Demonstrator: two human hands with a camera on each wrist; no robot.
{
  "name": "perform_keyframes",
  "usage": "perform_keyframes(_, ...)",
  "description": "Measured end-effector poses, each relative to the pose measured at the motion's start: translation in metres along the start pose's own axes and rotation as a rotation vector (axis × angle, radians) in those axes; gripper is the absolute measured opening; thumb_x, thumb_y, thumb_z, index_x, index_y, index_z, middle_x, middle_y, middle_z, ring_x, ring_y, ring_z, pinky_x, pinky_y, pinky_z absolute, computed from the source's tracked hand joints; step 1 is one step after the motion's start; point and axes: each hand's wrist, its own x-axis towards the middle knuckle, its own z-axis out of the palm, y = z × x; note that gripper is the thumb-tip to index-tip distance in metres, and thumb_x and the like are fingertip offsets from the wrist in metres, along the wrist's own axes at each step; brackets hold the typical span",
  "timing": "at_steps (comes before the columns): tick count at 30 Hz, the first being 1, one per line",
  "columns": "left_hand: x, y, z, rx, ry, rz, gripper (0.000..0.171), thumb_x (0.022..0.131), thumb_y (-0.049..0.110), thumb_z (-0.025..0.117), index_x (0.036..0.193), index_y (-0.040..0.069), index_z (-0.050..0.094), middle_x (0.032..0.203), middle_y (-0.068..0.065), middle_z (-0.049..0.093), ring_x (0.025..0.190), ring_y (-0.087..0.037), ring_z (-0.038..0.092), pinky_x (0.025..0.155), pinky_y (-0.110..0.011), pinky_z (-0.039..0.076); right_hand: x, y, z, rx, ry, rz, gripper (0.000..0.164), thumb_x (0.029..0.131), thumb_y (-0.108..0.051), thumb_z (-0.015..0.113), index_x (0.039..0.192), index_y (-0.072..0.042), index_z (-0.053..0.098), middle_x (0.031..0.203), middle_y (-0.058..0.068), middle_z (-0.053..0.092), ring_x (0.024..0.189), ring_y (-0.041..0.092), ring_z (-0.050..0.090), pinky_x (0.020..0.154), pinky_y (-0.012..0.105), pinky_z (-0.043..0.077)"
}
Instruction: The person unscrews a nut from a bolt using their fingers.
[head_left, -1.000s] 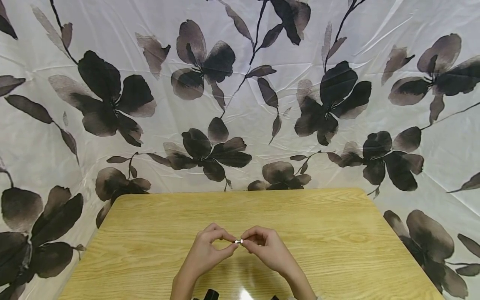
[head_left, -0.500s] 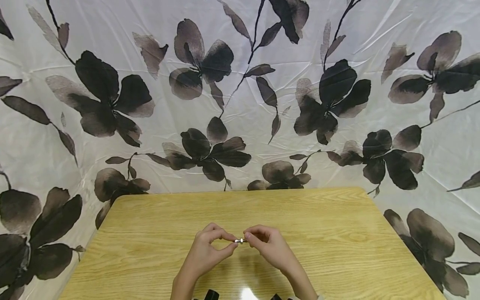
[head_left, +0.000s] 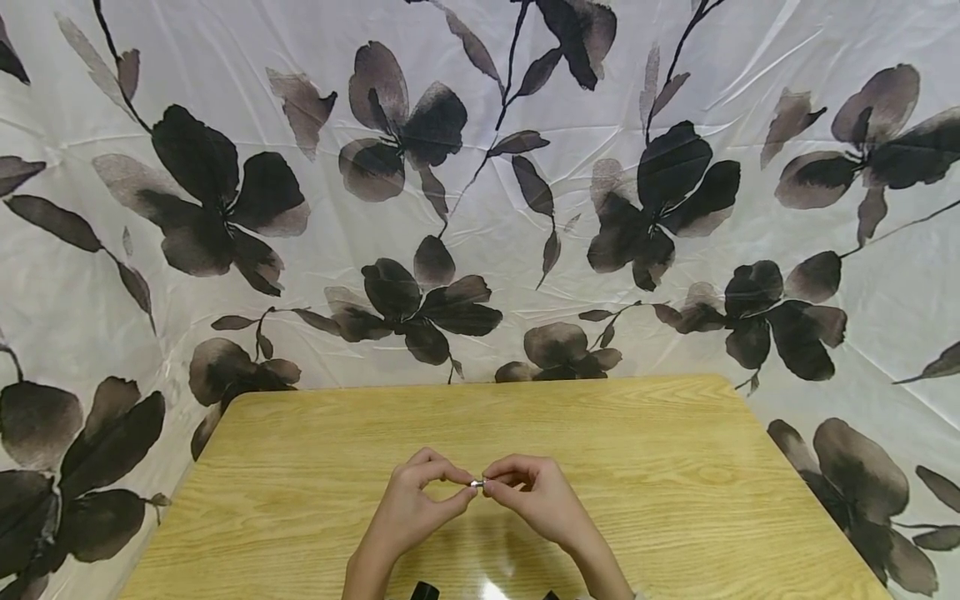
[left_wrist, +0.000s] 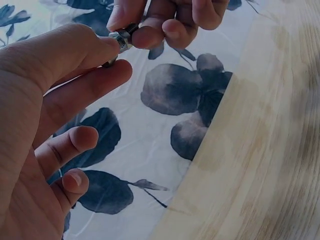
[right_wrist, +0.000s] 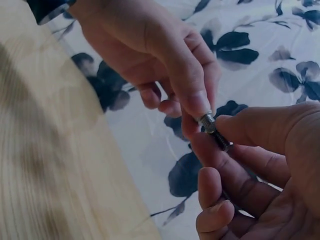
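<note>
Over the middle of the table, a small metal bolt [head_left: 478,483] lies roughly level between both hands. My left hand [head_left: 420,500] pinches its left end between thumb and index finger. From the other side my right hand [head_left: 536,498] pinches the right end with thumb and fingertips. In the right wrist view the bolt [right_wrist: 219,137] shows a wider silvery ribbed part by the left thumb and a thinner dark threaded part toward the right fingers. Fingertips hide part of the bolt [left_wrist: 131,29] in the left wrist view.
A light wood-grain table [head_left: 315,442] spreads beneath the hands. Behind it hangs a white cloth [head_left: 480,225] printed with dark flowers. A black object [head_left: 424,591] shows at the bottom edge near the left forearm.
My right fingers drew slightly right half a second ago, exposing more of the bolt, and are now back closer to the left fingertips. The left hand has hardly moved.
</note>
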Motion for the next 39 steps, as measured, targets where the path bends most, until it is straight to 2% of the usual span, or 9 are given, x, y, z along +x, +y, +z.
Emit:
perform_keyframes(5, 0.0001, -0.0001, -0.0013, -0.007, 0.013, 0.008, 0.018, 0.082, 0.016, 0.088, 0.09, 0.03, 0.079, 0.087, 0.01, 0.066, 0.084, -0.002, 0.06, 0.076, -0.027, 0.05, -0.0006, -0.0018, -0.0001, -0.006, 0.014, -0.036, 0.013, 0.096, -0.018, 0.074, 0.107, -0.011, 0.076, 0.103, 0.009, 0.075, 0.088, 0.01, 0.066, 0.073, 0.028, 0.054)
perform_keyframes(10, -0.0002, 0.0003, -0.002, -0.01, 0.016, -0.002, 0.018, 0.082, 0.018, 0.088, 0.09, 0.031, 0.08, 0.087, 0.011, 0.065, 0.084, -0.005, 0.06, 0.077, -0.028, 0.049, -0.0024, -0.0035, 0.0003, 0.02, 0.019, -0.069, 0.014, 0.097, -0.018, 0.073, 0.109, -0.011, 0.075, 0.111, 0.012, 0.073, 0.096, 0.012, 0.066, 0.076, 0.028, 0.055)
perform_keyframes(13, -0.0003, 0.0004, -0.0012, -0.004, 0.015, -0.002, 0.018, 0.082, 0.018, 0.089, 0.09, 0.032, 0.08, 0.086, 0.014, 0.064, 0.084, -0.009, 0.062, 0.078, -0.028, 0.049, -0.0028, -0.0041, 0.0007, 0.022, 0.043, -0.047, 0.019, 0.099, -0.024, 0.071, 0.114, -0.013, 0.074, 0.114, 0.011, 0.073, 0.102, 0.015, 0.067, 0.08, 0.029, 0.055)
perform_keyframes(16, -0.0003, 0.0003, -0.0004, -0.001, 0.017, 0.005, 0.018, 0.082, 0.018, 0.089, 0.09, 0.031, 0.08, 0.086, 0.012, 0.065, 0.084, -0.013, 0.063, 0.078, -0.028, 0.05, -0.0022, -0.0035, 0.0003, -0.002, 0.056, -0.008, 0.022, 0.1, -0.03, 0.069, 0.113, -0.014, 0.076, 0.111, 0.008, 0.075, 0.1, 0.017, 0.068, 0.082, 0.031, 0.054)
perform_keyframes(21, -0.0006, 0.0004, 0.0002, -0.014, 0.011, 0.004, 0.017, 0.084, 0.018, 0.087, 0.092, 0.031, 0.08, 0.087, 0.008, 0.066, 0.084, -0.016, 0.064, 0.08, -0.029, 0.052, -0.0005, -0.0004, -0.0004, -0.012, -0.006, 0.03, 0.028, 0.102, -0.032, 0.065, 0.105, -0.008, 0.079, 0.097, 0.009, 0.077, 0.087, 0.019, 0.069, 0.08, 0.033, 0.055)
perform_keyframes(26, -0.0004, 0.001, 0.0, -0.021, 0.003, 0.002, 0.015, 0.085, 0.019, 0.086, 0.092, 0.031, 0.08, 0.088, 0.012, 0.065, 0.084, -0.007, 0.062, 0.08, -0.029, 0.052, -0.0007, 0.001, -0.0007, 0.003, -0.025, 0.037, 0.026, 0.102, -0.031, 0.066, 0.106, -0.009, 0.079, 0.097, 0.009, 0.076, 0.085, 0.017, 0.068, 0.078, 0.032, 0.055)
perform_keyframes(31, -0.0002, 0.0001, 0.0003, -0.02, -0.001, -0.004, 0.015, 0.084, 0.02, 0.087, 0.091, 0.031, 0.08, 0.087, 0.016, 0.063, 0.082, -0.002, 0.058, 0.072, -0.026, 0.047, -0.0018, -0.0004, -0.0005, -0.002, -0.006, 0.032, 0.022, 0.099, -0.027, 0.07, 0.109, -0.008, 0.077, 0.102, 0.008, 0.075, 0.087, 0.018, 0.068, 0.075, 0.03, 0.054)
perform_keyframes(39, -0.0002, -0.0007, 0.0007, -0.016, 0.005, 0.005, 0.015, 0.084, 0.019, 0.087, 0.091, 0.031, 0.08, 0.087, 0.009, 0.066, 0.082, -0.002, 0.058, 0.072, -0.026, 0.046, -0.0024, -0.0027, 0.0004, 0.009, 0.023, -0.004, 0.014, 0.094, -0.016, 0.075, 0.107, -0.011, 0.075, 0.107, 0.011, 0.073, 0.091, 0.014, 0.066, 0.075, 0.029, 0.053)
